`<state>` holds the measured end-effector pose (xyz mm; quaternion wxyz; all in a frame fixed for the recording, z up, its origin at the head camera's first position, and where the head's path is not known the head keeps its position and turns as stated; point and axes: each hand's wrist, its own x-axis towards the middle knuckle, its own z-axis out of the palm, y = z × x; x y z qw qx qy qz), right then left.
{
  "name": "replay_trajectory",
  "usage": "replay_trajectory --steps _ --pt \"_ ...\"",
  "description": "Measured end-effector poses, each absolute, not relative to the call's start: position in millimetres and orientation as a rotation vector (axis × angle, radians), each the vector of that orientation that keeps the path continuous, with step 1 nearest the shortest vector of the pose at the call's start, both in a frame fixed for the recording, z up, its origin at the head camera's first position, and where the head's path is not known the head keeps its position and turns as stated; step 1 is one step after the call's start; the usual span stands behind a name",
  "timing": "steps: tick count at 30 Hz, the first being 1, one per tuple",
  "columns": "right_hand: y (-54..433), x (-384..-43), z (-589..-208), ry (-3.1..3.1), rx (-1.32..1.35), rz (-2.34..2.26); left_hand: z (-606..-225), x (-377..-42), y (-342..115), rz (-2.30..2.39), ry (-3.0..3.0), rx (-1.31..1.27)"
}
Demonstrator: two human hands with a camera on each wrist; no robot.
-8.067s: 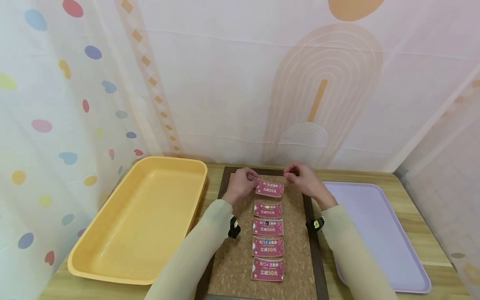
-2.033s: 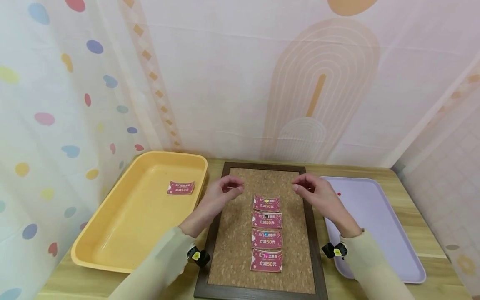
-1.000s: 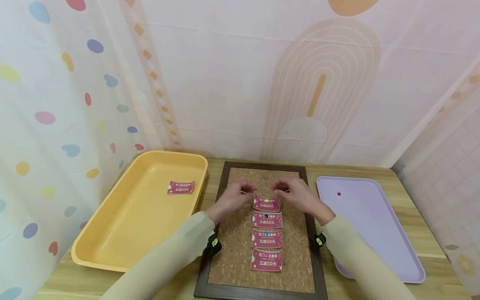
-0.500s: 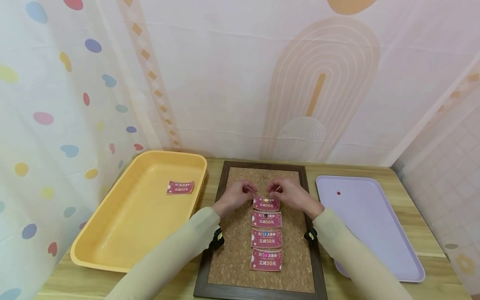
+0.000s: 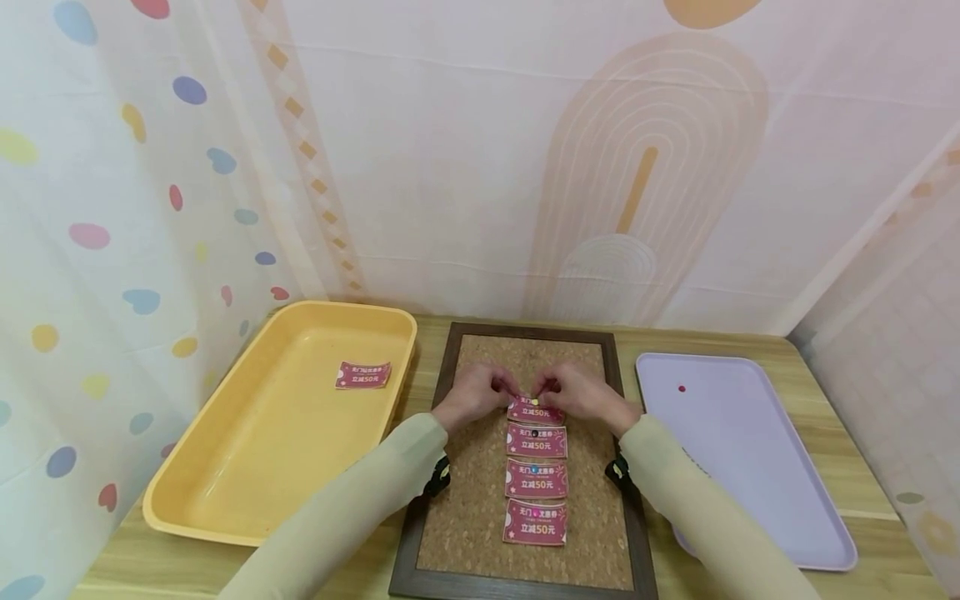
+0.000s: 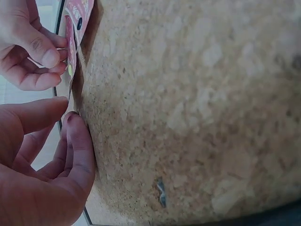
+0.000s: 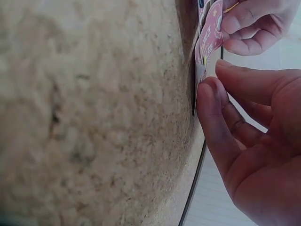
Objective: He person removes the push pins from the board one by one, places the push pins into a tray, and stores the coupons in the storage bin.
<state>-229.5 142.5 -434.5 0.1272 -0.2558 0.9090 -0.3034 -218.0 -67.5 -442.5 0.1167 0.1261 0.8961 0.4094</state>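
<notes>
My left hand pinches the left corner of the uppermost pink coupon on the framed corkboard. From the other side, my right hand reaches over that coupon's upper right corner. Its thumb and forefinger stand slightly apart around the yellow pushpin; in the right wrist view the pin shows just past the thumb tip. Below, more coupons hang in a column: one with a black pin, one with a blue pin, one with a magenta pin.
To the left stands a deep yellow tray with one loose coupon in it. A lilac tray lies to the right and bears a red pin. Behind the wooden table hangs a patterned curtain.
A fifth coupon has left the board's top and lies in the yellow tray; a red pin lies on the lilac tray. Both hands have come inward to the yellow-pinned coupon, and the left grips its corner.
</notes>
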Motion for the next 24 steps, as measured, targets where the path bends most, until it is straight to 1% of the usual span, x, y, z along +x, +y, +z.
replay_trajectory --steps 12,24 --pt "142.0 -231.3 -436.4 2.604 -0.722 -0.857 -440.6 -217.6 -65.1 1.158 2.577 0.324" --pt "135.2 -232.0 -439.3 2.575 -0.712 -0.859 -443.4 -216.4 -72.2 1.22 2.547 0.323"
